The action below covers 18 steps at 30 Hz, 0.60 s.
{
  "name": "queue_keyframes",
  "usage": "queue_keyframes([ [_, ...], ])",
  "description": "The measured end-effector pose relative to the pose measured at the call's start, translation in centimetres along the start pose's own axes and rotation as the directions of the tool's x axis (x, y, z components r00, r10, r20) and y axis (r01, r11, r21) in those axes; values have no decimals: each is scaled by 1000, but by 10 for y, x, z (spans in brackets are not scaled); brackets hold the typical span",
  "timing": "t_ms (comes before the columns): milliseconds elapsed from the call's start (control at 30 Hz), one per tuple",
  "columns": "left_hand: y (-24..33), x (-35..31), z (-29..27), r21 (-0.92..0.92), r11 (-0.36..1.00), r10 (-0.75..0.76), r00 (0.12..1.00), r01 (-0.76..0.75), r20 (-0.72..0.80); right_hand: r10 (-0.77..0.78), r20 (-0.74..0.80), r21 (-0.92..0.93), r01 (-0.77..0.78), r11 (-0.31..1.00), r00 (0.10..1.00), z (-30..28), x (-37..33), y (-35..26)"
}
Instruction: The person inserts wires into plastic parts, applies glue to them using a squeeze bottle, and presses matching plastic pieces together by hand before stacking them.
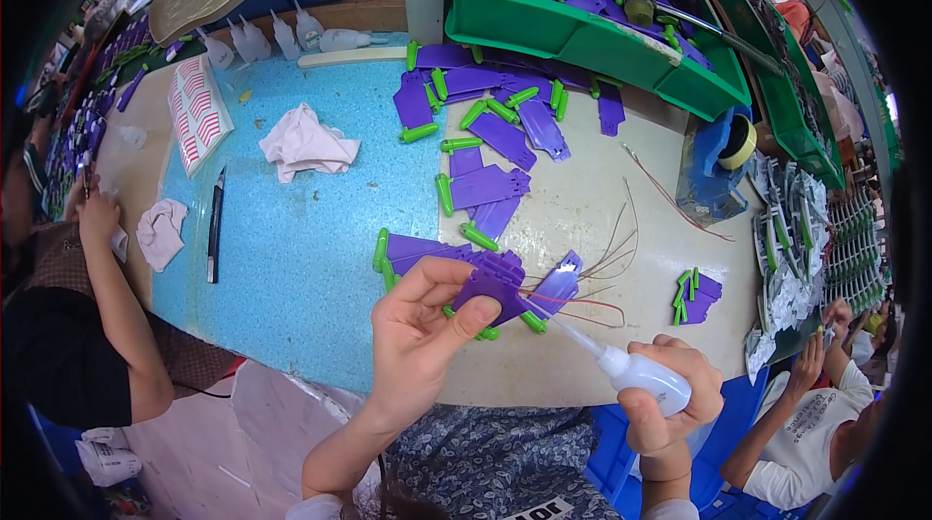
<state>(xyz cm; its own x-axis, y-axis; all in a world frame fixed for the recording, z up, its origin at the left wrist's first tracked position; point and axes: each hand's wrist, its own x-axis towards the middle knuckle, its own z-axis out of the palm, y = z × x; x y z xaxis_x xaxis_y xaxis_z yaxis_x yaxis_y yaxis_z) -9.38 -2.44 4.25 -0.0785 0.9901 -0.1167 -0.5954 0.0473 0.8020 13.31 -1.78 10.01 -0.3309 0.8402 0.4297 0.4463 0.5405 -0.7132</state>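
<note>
My left hand (422, 326) pinches a purple plastic part (493, 285) with green cylindrical pieces at its lower edge, held up above the table. In my right hand (680, 389) is a white squeeze bottle (649, 379), its thin nozzle tilted up and left so that the tip is close to the right side of the part. Whether the tip touches it I cannot tell. Thin reddish wires (597, 306) run out near the part. Just beyond, another purple piece (558, 282) lies on the table, and more purple parts with green pieces (485, 188) are spread behind it.
A green bin (573, 39) heaped with purple parts stands at the back, a hammer (699, 25) on top. Several nozzle bottles (283, 36) line the back left. Nearer lie a white cloth (307, 143) and a black pen-shaped tool (216, 229). Co-workers (112, 297) sit on both sides.
</note>
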Motion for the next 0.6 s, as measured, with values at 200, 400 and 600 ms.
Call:
queue_keyframes([
  [200, -1, 0, 1, -11, 1000, 5, 1000, -5, 8, 24, -19, -3, -24, 1000, 1000, -3, -3, -3],
  [400, -1, 0, 0, -4, 1000, 7, 1000, -7, 24, 50, -10, -11, -50, 999, 999, -4, -3, -6],
  [600, -1, -1, 1, -16, 1000, 5, 1000, -4, 29, 78, -14, -45, -78, 996, 997, -5, -4, -7],
])
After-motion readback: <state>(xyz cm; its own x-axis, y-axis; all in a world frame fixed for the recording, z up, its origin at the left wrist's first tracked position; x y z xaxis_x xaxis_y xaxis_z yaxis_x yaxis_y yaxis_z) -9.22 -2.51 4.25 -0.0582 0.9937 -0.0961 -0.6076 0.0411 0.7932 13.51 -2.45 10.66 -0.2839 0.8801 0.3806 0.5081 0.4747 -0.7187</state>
